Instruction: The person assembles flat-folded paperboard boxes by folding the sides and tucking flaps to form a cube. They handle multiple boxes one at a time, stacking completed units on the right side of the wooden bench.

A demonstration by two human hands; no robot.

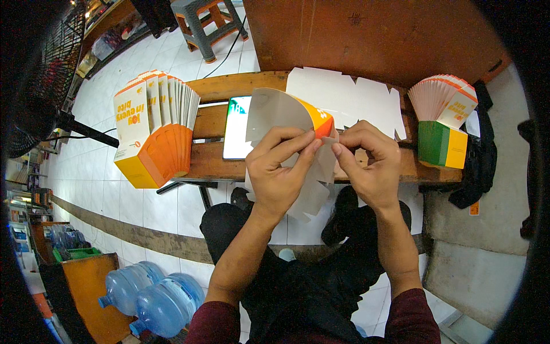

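Note:
Between my hands is a partly folded cardboard food box [278, 106], white inside, with yellow and orange print showing on its outer side. My left hand [281, 169] pinches its orange lower corner between thumb and fingers. Close beside it, my right hand [369, 160] grips a small white flap of the same box, thumb and forefinger pressed together. Flat white box blanks [355, 94] lie on the wooden bench [220, 86] just beyond my hands. Left of the box, a phone [234, 135] with a lit screen lies on the bench.
A fanned stack of nested orange-and-white boxes [154, 129] stands at the bench's left end, another with green and yellow bases [441, 120] at the right. Blue water jugs [169, 304] lie lower left. A fan [48, 74], a stool [203, 23] and a brown panel [372, 34] surround the bench.

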